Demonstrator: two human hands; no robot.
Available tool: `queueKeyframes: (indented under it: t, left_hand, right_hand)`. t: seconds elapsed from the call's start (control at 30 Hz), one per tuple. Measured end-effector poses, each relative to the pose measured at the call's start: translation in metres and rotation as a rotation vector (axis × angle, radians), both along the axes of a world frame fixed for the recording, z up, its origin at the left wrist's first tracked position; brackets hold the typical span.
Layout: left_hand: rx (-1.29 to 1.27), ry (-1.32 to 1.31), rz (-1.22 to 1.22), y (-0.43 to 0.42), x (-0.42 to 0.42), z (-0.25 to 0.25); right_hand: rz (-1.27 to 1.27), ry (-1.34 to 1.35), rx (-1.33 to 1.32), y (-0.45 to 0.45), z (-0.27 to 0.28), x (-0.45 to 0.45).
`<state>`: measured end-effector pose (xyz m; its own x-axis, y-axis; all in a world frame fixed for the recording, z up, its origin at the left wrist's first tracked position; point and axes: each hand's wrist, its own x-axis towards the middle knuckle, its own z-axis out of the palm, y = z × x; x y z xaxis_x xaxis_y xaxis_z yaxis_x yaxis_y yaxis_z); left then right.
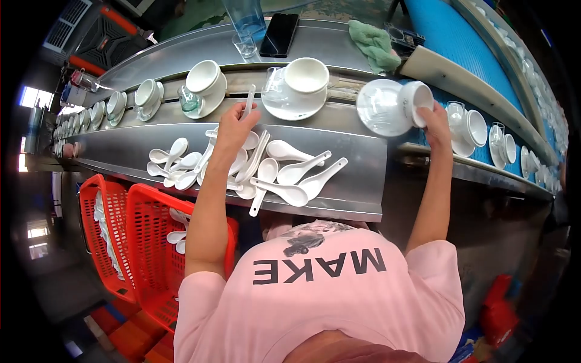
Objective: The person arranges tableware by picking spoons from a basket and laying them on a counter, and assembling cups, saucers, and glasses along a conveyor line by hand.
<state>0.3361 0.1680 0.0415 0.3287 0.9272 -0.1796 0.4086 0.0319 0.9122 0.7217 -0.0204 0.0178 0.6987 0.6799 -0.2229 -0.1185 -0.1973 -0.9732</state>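
Note:
My left hand (238,124) pinches a white spoon (249,100), held upright over the metal ledge. On the right, my right hand (433,121) grips the rim of a white bowl (416,100), which is tipped on its side at the edge of a white plate (379,107). Between my hands, another bowl (307,75) and a clear glass (273,83) stand on a plate (295,109). Below them lies a loose pile of white spoons (266,172) on the steel shelf (363,163).
More bowl sets (206,85) line the belt on the left and others (474,130) the right. Behind lie a black phone (279,35), a green cloth (374,45) and a blue pitcher (247,18). Red baskets (151,242) with spoons stand at the lower left.

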Motion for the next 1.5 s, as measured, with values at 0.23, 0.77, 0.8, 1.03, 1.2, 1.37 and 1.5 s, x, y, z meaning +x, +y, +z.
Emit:
queueKeyframes:
  t: [0.23,0.77,0.8,1.03,1.2,1.37,1.5]
  left_hand:
    - [0.278,0.293,-0.153,0.009,-0.016,-0.005]
    - [0.287,0.289,-0.02,0.048,-0.027,-0.018]
    - [0.365,0.365,-0.057,0.045,-0.026,-0.012]
    - [0.361,0.263,-0.369,0.02,-0.003,0.004]
    - [0.537,0.256,-0.428,0.017,0.016,0.006]
    - [0.59,0.31,-0.368,0.035,0.027,-0.006]
    - [0.618,0.438,-0.262,0.065,0.053,-0.035]
  right_hand:
    - [0.349,-0.079,-0.191,0.066,-0.009,-0.026]
    - [-0.131,-1.29,-0.216,-0.009,0.048,0.029]
    - [-0.164,-1.409,-0.413,-0.029,0.047,0.045]
    - [-0.001,-0.396,-0.482,-0.069,0.034,0.065]
    - [-0.148,-0.119,-0.092,-0.067,-0.003,0.068]
    - [-0.119,0.054,0.007,-0.033,-0.005,0.025]
    - [0.014,-0.057,-0.022,0.011,-0.003,-0.015]
